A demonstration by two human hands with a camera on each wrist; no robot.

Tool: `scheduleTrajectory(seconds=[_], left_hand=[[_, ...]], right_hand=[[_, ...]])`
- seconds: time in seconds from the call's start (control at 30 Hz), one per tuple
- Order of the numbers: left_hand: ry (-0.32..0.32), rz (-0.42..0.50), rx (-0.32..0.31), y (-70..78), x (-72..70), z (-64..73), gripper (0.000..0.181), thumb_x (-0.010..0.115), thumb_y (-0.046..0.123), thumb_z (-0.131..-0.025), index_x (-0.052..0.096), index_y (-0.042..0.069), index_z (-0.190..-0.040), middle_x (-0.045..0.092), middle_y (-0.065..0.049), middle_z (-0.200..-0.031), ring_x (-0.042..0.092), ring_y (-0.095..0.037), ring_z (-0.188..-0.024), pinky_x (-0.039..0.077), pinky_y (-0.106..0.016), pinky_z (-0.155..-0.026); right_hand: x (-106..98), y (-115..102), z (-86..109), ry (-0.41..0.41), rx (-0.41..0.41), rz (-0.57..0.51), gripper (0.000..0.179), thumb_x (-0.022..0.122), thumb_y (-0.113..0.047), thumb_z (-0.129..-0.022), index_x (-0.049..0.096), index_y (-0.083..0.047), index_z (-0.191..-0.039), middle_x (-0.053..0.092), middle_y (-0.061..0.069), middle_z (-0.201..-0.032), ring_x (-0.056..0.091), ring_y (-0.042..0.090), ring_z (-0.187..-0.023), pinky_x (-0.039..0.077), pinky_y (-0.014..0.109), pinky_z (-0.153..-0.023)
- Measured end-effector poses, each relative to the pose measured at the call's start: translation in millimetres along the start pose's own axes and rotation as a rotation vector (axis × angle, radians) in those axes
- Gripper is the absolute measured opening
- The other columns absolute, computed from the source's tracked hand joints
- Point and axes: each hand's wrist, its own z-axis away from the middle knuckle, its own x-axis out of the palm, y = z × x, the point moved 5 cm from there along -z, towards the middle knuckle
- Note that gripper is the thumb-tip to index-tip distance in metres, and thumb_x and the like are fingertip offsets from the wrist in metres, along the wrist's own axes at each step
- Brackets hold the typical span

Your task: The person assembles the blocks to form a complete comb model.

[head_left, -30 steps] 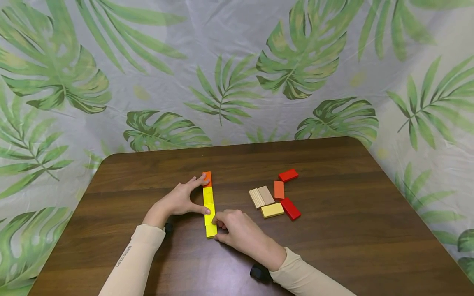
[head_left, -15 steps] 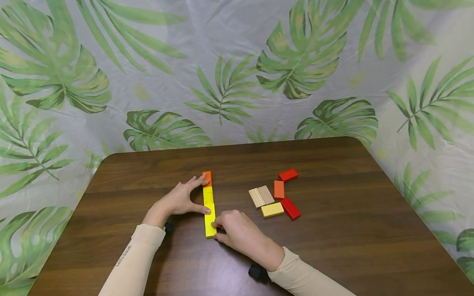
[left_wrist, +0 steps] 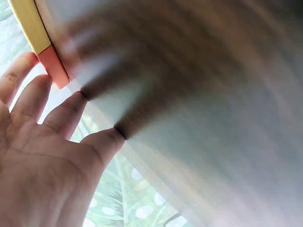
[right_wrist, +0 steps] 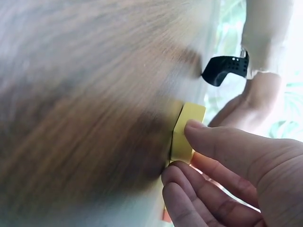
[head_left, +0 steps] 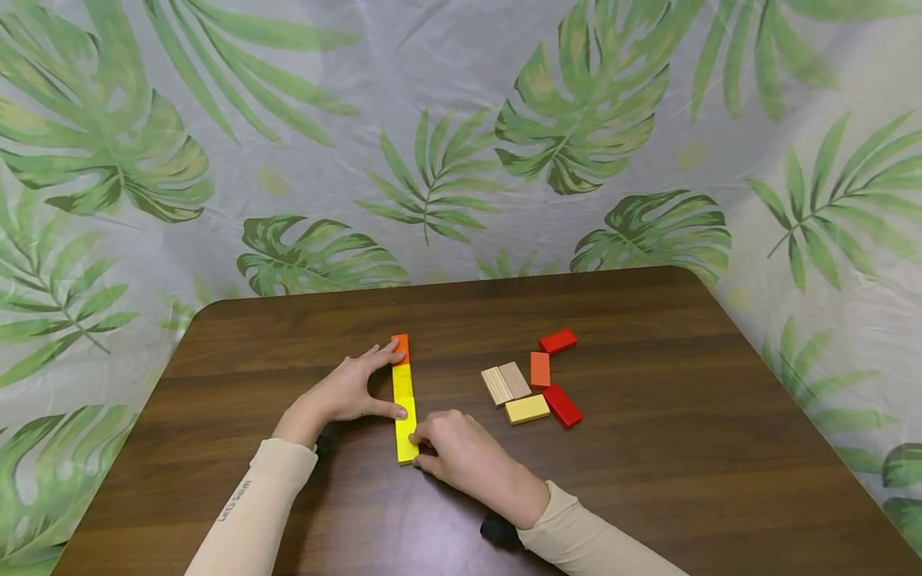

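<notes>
A straight row of flat rectangular blocks lies on the table, with an orange block [head_left: 403, 340] at its far end and yellow blocks [head_left: 402, 386] nearer. My left hand [head_left: 346, 390] spreads over the row from the left. One fingertip touches the orange block and the thumb rests at a yellow one; in the left wrist view the orange block [left_wrist: 53, 66] is by the fingertips. From the right, my right hand [head_left: 468, 460] pinches the nearest yellow block [head_left: 406, 454]. The right wrist view has the thumb against this yellow block [right_wrist: 183, 144], with other fingers beside it.
Right of the row lie loose blocks: two natural wood blocks [head_left: 507, 383], a pale yellow block [head_left: 527, 410], an orange-red block [head_left: 540, 370] and two red blocks [head_left: 562, 406]. The dark wooden table [head_left: 648, 464] ends before a leaf-print cloth [head_left: 439, 96].
The nearest yellow block has shifted slightly left, in line with the row, and my right hand moved with it. My left hand has stayed in place on the row.
</notes>
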Motion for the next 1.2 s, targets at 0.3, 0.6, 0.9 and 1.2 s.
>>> scheduleTrajectory(seconds=[0.3,0.6,0.9,1.2], left_hand=[[-0.001,-0.002,0.025,3.3,3.1,-1.6,0.094,0.09,0.05,-0.085,0.05,0.013,-0.161,0.035,-0.011,-0.175,0.023,-0.044,-0.165,0.015,-0.08,-0.126],[-0.055,0.029,0.053,4.6,2.7,6.2,0.106,0.095,0.049,-0.079,0.044,0.015,-0.166,0.03,-0.01,-0.178,0.018,-0.043,-0.167,0.011,-0.079,-0.127],[-0.061,-0.024,0.071,15.6,6.4,12.9,0.126,0.098,0.058,-0.07,0.036,0.008,-0.168,0.02,-0.009,-0.181,0.017,-0.045,-0.167,0.014,-0.085,-0.123],[-0.039,-0.07,0.056,20.2,9.6,15.2,0.128,0.097,0.061,-0.069,0.035,0.008,-0.168,0.021,-0.01,-0.181,0.019,-0.044,-0.166,0.017,-0.084,-0.123]], right_hand=[[-0.7,2.9,2.3,-0.016,0.014,-0.036,0.019,0.09,-0.013,-0.089,0.085,-0.006,-0.105,0.081,0.003,-0.096,0.071,0.007,-0.08,0.057,0.018,-0.071],[1.2,3.6,2.1,0.006,0.014,-0.032,0.018,0.089,-0.014,-0.089,0.085,-0.007,-0.105,0.08,0.001,-0.097,0.071,0.006,-0.082,0.057,0.017,-0.073],[-0.7,1.1,4.1,0.031,-0.008,-0.022,0.018,0.089,-0.013,-0.089,0.085,-0.007,-0.105,0.08,0.001,-0.098,0.073,0.009,-0.085,0.059,0.021,-0.076],[0.3,2.1,3.9,0.031,-0.003,-0.039,0.018,0.088,-0.013,-0.089,0.085,-0.007,-0.106,0.08,0.001,-0.098,0.072,0.009,-0.085,0.059,0.021,-0.076]])
